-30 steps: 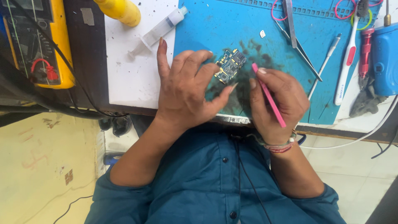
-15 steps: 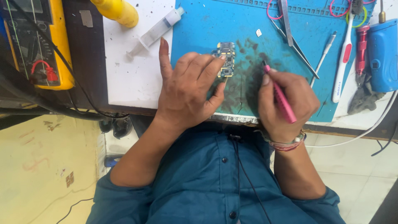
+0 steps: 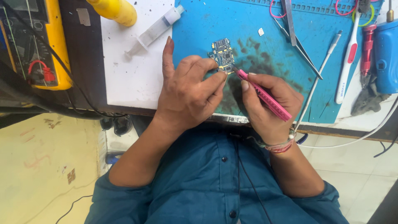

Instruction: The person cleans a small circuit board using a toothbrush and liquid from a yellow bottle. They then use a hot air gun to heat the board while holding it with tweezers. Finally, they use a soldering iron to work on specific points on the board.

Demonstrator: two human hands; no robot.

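Since the earlier frames the small circuit board (image 3: 222, 54) has settled under the fingertips of the left hand (image 3: 186, 93), and the right hand (image 3: 265, 103) has swung its pink tool (image 3: 262, 94) round so the tip now meets the board's lower edge, where before it was raised clear of it.

Head view: the board lies flat on the blue work mat (image 3: 199, 29), at about 12 o'clock from the left hand's knuckles. That hand is curled, thumb and middle fingers pinching or pressing the board's near corner, the index finger stretched straight toward 12 o'clock over the white sheet (image 3: 128, 79). The right hand is closed round the pink tool in a pen grip, the shaft running toward 4 o'clock across the palm.

The board looks thin, light and stiff, with tiny parts on its face, so it is probably fragile and apt to skid on the mat; the bare edges and corners seem the safe places to take hold.

Around it: a syringe (image 3: 153, 31) at 10 o'clock, a yellow bottle (image 3: 114, 10) beyond, a yellow meter (image 3: 33, 45) far at 9 o'clock, tweezers (image 3: 296, 45) and a white toothbrush (image 3: 347, 66) toward 2 o'clock.
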